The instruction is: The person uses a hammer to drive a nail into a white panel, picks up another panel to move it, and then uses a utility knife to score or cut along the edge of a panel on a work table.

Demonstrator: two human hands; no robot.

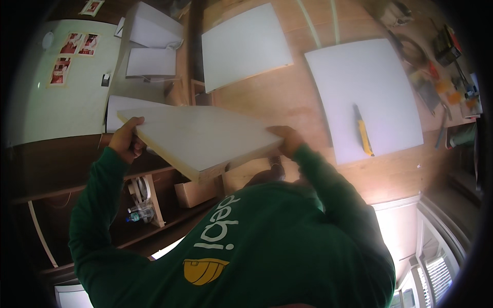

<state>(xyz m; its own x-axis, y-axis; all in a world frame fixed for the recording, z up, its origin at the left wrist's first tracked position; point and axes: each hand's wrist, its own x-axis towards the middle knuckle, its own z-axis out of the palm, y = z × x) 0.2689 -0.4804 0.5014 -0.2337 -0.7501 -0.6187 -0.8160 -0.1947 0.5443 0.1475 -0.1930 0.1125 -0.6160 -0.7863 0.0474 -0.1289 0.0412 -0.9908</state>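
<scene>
Both my hands hold a thick white panel (200, 136) with pale yellowish edges, raised in front of my body and tilted. My left hand (127, 140) is closed round its left corner, thumb on top. My right hand (288, 139) grips the right end, with some of its fingers hidden under the board. To the right, a similar white panel (364, 77) lies flat on the wooden workbench (257, 105). A yellow and dark utility knife (365, 137) rests on that panel. Another white panel (244, 49) lies on the bench beyond the one I hold.
White sheets and panels (151, 61) stand at the left beside a pale board with taped pictures (59, 77). Assorted tools (441, 92) crowd the bench's far right. Below left, an open shelf (159, 205) holds a clear bottle (141, 211) and tape rolls. A window (431, 256) is lower right.
</scene>
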